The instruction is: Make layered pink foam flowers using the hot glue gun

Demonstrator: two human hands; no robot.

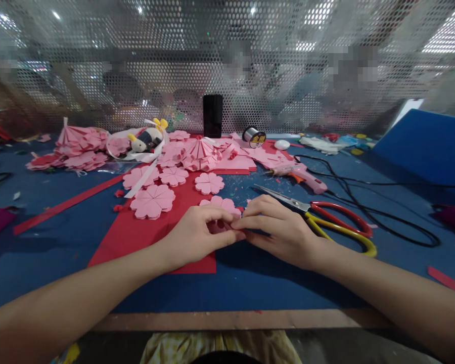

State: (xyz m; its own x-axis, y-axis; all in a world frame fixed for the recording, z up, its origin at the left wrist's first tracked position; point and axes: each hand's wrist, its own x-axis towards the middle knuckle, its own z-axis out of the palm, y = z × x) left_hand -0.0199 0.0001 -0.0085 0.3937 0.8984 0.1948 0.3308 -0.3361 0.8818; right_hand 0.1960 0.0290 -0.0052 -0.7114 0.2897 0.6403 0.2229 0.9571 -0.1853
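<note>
My left hand (202, 230) and my right hand (276, 227) meet over the near middle of the table, fingertips touching. Both are closed in a pinch on a piece of pink paper (217, 227), mostly hidden by the fingers. Just beyond them lies a pink paper flower (222, 203), partly covered by my left hand. More flat pink flowers, including a large one (152, 201) and a smaller one (209, 183), lie to the left and behind. Red paper sheets (191, 260) extend under my left forearm. Scissors (339, 222) with red and yellow handles rest open beside my right hand.
Folded pink paper pieces (200, 154) are heaped at the back, near a phone (213, 116) and a wire spool (254, 136). A pink glue gun (301, 174) trails a black cord (398, 231) rightward. A blue board (428, 146) stands right; perforated metal (167, 55) closes the back.
</note>
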